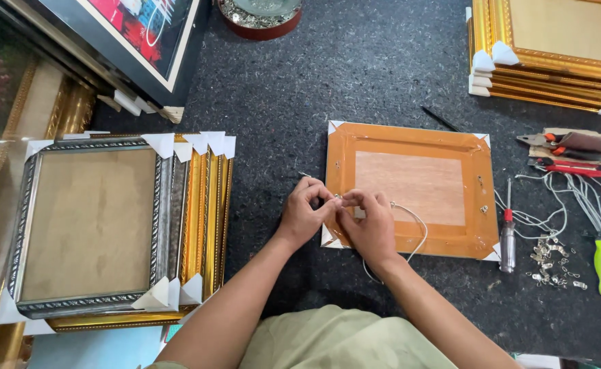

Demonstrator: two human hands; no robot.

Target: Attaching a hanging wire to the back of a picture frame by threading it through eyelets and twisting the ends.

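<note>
A picture frame (410,140) lies face down on the dark table, its back taped in orange-brown with white corner protectors. At its near left edge my left hand (302,212) and my right hand (367,224) meet, fingertips pinched together on a thin white cord (418,225) by a small metal hanger. The cord loops out to the right over the frame's back and curls off its near edge. A second small hanger (483,208) sits on the frame's right side.
A stack of silver and gold frames (95,225) lies at left, another gold stack (553,55) at far right. A red-handled screwdriver (508,229), loose metal hangers (553,263), pliers (567,143), a green tool (600,263) and white cords (587,198) lie right of the frame.
</note>
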